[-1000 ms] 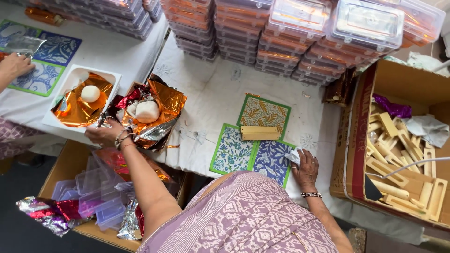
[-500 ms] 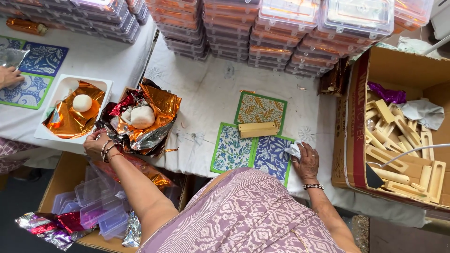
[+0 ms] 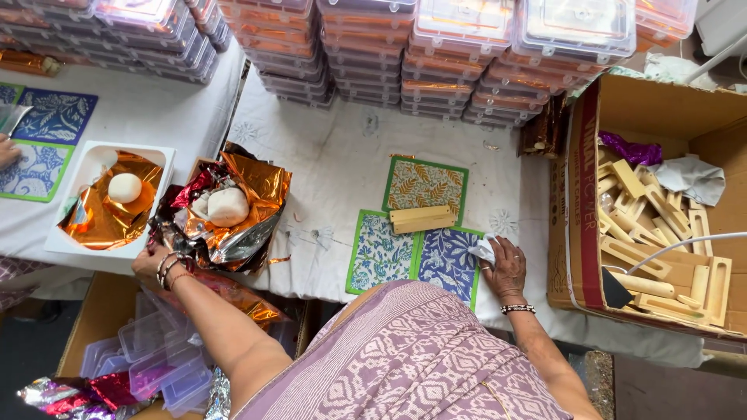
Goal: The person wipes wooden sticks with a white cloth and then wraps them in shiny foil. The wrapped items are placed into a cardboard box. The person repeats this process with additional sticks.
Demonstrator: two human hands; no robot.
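My left hand rests at the table's front edge, touching the crumpled orange and red foil wrap that holds a white round ball. My right hand lies on the blue patterned card with a small white scrap under its fingers. Beside it lie a green-bordered blue floral card and an orange leaf-patterned card. A pale wooden block sits across the cards.
A white tray with orange foil and another white ball stands at left. Stacked clear lidded boxes line the back. A cardboard box of wooden blocks sits at right. Another person's hand shows at far left. Empty plastic boxes lie below.
My left hand has slid back from the foil wrap's left side to the table's front edge. My right hand stays on the blue card.
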